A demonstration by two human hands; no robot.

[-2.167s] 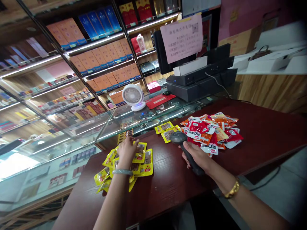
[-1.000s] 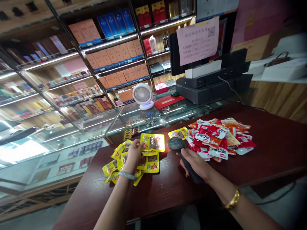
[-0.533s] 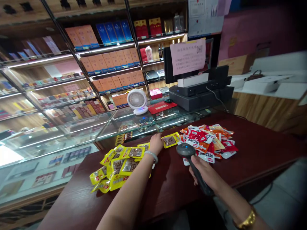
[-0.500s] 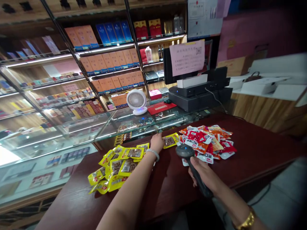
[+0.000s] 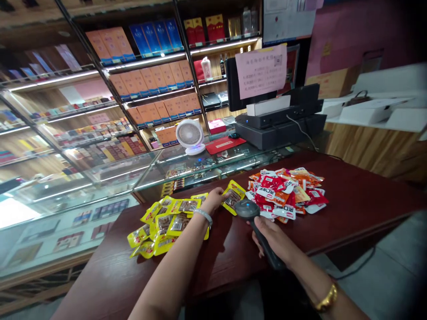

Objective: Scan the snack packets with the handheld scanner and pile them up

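Note:
My left hand pinches the edge of a yellow snack packet, which is tilted up with its dark contents showing through a clear window. My right hand is wrapped round the handle of a black barcode scanner, whose head is close to that packet's lower right corner. Left of my left hand lies a pile of similar yellow snack packets, partly hidden by my forearm. A heap of red, orange and white snack packets lies beyond the scanner on the dark red table.
A glass display counter borders the table's far side, with a white fan and a red mat on it. The cash register and a monitor with a pink sign stand behind. Shelves hold orange boxes.
My left hand has raised and tilted the yellow packet, which lay flatter on the table before. The scanner in my right hand has moved left towards it. The camera view has shifted slightly.

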